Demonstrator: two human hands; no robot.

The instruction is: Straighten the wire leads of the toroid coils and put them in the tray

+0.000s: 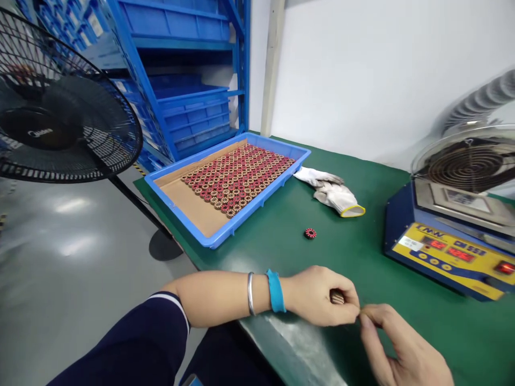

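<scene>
Small coil stack (337, 296) clenched in left hand (322, 296), low over green table (402, 279) near front edge. Right hand (402, 348) pinches fine lead at left fingertips. Single red coil (310, 233) lies loose on table, apart. Blue tray (225, 185) of coils beyond; white glove (333, 193) beside tray.
</scene>
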